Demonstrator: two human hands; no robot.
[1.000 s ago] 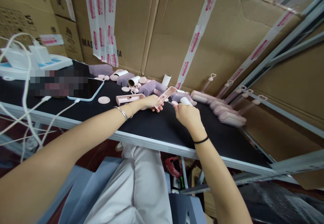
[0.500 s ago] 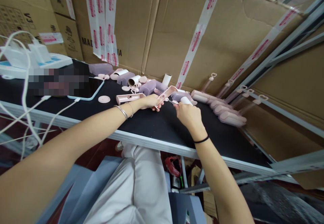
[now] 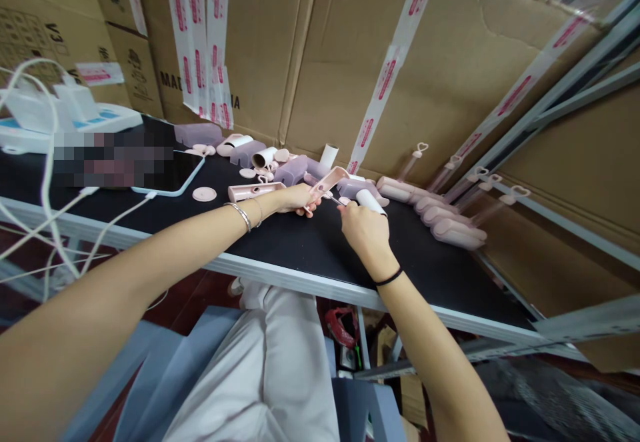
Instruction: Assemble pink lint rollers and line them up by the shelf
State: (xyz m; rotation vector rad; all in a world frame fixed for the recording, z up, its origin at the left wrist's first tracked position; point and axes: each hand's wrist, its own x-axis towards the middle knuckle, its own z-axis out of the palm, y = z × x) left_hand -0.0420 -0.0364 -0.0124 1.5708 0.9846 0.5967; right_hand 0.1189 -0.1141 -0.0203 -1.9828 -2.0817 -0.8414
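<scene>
My left hand (image 3: 299, 199) is closed around a pale pink plastic trough-shaped shell (image 3: 331, 182), which tilts up to the right. From my closed right hand (image 3: 367, 232) a slim metal-shafted tool (image 3: 337, 199), much like a screwdriver, points left at the shell; its handle is hidden in my fist. Whether its tip touches the shell I cannot tell. Behind my left wrist lies another pink shell (image 3: 253, 192). A white tube (image 3: 370, 201) is just beyond my right hand, near a translucent lilac cover (image 3: 354, 187).
Finished-looking pink units (image 3: 453, 229) with heart-shaped handles stand in a row at the right. Lilac covers (image 3: 293, 170), white tubes (image 3: 329, 155) and pink discs (image 3: 205, 194) lie along the back. A phone (image 3: 173, 175) and charging cables (image 3: 50, 189) occupy the left. Cardboard (image 3: 320, 62) walls the back.
My right hand has shifted slightly left, toward the shell, with the tool in it. My left hand keeps its grip on the shell almost unmoved.
</scene>
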